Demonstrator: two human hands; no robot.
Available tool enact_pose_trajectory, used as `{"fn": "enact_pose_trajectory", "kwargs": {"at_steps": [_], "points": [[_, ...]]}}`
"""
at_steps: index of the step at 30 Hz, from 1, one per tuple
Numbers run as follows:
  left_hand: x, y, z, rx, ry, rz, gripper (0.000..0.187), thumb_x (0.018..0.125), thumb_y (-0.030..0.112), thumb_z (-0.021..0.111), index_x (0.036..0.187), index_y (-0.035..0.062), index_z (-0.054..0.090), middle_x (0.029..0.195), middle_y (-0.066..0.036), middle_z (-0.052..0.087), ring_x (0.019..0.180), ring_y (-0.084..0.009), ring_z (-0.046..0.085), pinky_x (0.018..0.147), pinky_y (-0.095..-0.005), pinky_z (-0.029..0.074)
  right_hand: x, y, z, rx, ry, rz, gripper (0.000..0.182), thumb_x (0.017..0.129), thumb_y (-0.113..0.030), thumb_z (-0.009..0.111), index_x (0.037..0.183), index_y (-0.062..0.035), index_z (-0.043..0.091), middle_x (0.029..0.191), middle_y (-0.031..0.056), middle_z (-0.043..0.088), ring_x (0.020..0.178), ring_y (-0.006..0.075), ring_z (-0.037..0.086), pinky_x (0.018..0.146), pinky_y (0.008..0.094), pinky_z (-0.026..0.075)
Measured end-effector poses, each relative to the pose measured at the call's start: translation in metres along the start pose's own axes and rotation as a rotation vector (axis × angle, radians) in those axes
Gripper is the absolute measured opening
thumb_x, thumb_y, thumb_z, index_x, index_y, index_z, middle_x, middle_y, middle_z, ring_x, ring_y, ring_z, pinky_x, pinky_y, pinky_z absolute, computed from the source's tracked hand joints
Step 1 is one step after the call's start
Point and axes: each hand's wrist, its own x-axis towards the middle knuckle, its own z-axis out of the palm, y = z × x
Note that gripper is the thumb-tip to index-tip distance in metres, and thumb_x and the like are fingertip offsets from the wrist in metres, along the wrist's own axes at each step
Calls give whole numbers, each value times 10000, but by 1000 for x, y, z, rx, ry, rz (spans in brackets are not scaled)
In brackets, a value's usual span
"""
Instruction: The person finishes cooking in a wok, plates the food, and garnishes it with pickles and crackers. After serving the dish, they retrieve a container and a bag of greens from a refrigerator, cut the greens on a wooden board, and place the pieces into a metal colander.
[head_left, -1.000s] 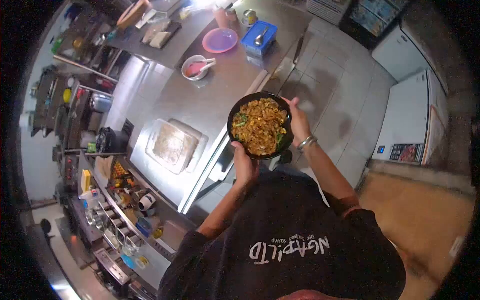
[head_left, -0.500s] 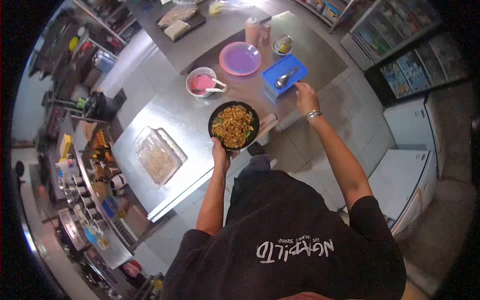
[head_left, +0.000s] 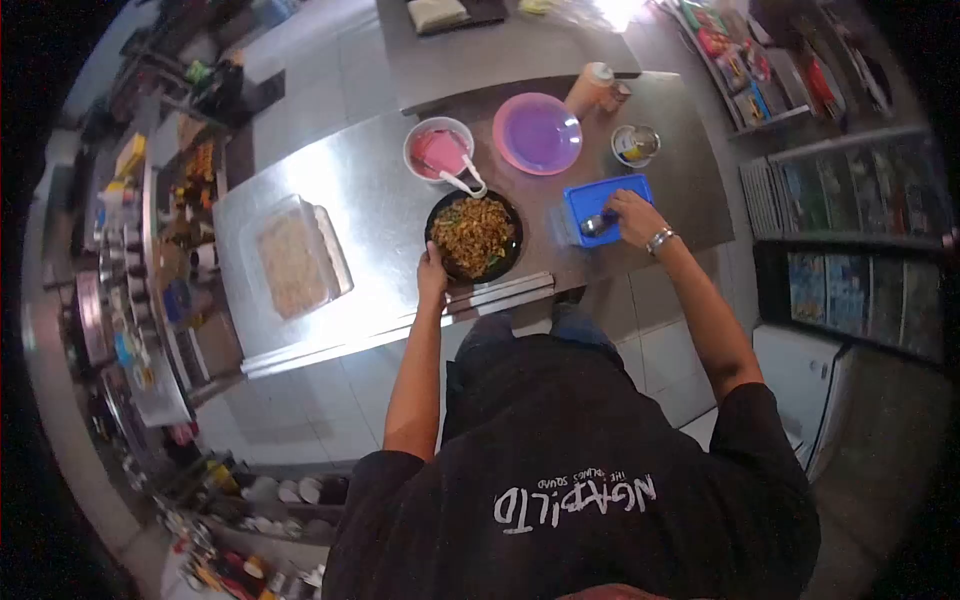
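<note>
My left hand [head_left: 432,275] grips the near left rim of a black plate, tilted slightly and heaped with brown fried noodles [head_left: 474,236] with bits of green. My right hand [head_left: 634,217] is over a container with a blue lid [head_left: 582,200], its fingers closed on the handle of a metal spoon [head_left: 594,225] lying there. Just beyond the black plate stands a white bowl [head_left: 408,150] of pink contents, with white tongs [head_left: 465,182] resting across its rim.
Behind are a pink plate with a purple one [head_left: 543,138] on it, a sauce bottle [head_left: 589,88] and a small jar [head_left: 636,146]. A clear tray of pale food [head_left: 292,258] lies on the left of the steel table [head_left: 380,225]. A glass-door fridge [head_left: 850,190] stands right.
My right hand has reached forward from beside the blue lid onto the spoon. The view has turned, and the noodle plate is now closer to the white bowl.
</note>
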Motion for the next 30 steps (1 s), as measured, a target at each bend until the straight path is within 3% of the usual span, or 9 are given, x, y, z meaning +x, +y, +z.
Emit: {"fn": "enact_pose_trajectory", "kwargs": {"at_steps": [3, 8, 11, 13, 16, 17, 18, 24, 30], "points": [[-25, 18, 2, 265, 47, -44, 680, 899, 579, 474, 1067, -70, 586, 903, -137, 653, 807, -224, 624, 721, -324, 466, -3, -1, -12, 102, 40, -148, 186, 731, 2, 559, 907, -24, 614, 923, 122, 559, 965, 307, 526, 865, 407, 426], [-72, 23, 23, 16, 131, -13, 666, 897, 545, 507, 1111, -80, 589, 908, -166, 654, 765, -186, 613, 684, -327, 474, 12, 26, 6, 66, -63, -158, 138, 785, -87, 611, 906, -23, 592, 979, 130, 570, 985, 329, 526, 867, 420, 431], [-97, 20, 58, 343, 332, 211, 544, 864, 398, 627, 1191, -31, 556, 1026, -183, 588, 888, -230, 598, 725, -346, 498, 45, 17, -9, 185, -43, -200, 196, 770, -121, 646, 927, -17, 591, 993, 139, 578, 991, 340, 534, 871, 424, 434], [-117, 15, 95, 349, 308, 386, 597, 802, 318, 710, 1266, 5, 503, 1075, -187, 539, 898, -244, 590, 730, -349, 499, 74, 12, -8, 238, -55, -271, 257, 760, -166, 680, 950, -14, 596, 998, 146, 584, 991, 343, 542, 874, 427, 437], [-138, 17, 149, 178, -57, 254, 798, 718, 327, 786, 1342, 9, 403, 1138, -195, 527, 931, -263, 594, 780, -367, 504, 119, 14, 5, 66, -173, -507, 442, 702, -282, 757, 1017, -15, 601, 1009, 174, 601, 982, 355, 567, 880, 430, 446], [-143, 26, 164, 145, -134, 197, 852, 694, 333, 804, 1357, 5, 379, 1185, -207, 518, 960, -276, 595, 801, -374, 505, 131, 11, 4, 4, -364, -518, 512, 661, -314, 786, 1040, -22, 602, 1021, 179, 602, 997, 362, 565, 885, 430, 445], [-139, 18, 179, 139, -106, 191, 852, 694, 333, 804, 1357, 5, 379, 1185, -207, 518, 960, -276, 595, 801, -374, 505, 138, 7, 4, -66, -551, -528, 583, 621, -345, 815, 1064, -30, 604, 1034, 184, 603, 1012, 368, 564, 890, 431, 445], [-112, -1, 231, 303, 57, 553, 857, 686, 342, 800, 1349, -9, 385, 1279, -237, 497, 1020, -309, 596, 855, -378, 487, 134, 12, 5, 123, -503, -592, 564, 608, -294, 824, 1052, -36, 592, 1058, 177, 596, 1040, 380, 548, 902, 441, 432], [-118, 8, 232, -63, -92, 166, 818, 705, 198, 790, 1372, 5, 360, 1204, -177, 570, 1005, -273, 608, 844, -360, 493, 123, 17, -2, 158, -209, -760, 515, 660, -248, 788, 1064, -40, 546, 1041, 165, 599, 1011, 362, 571, 868, 433, 448]]}}
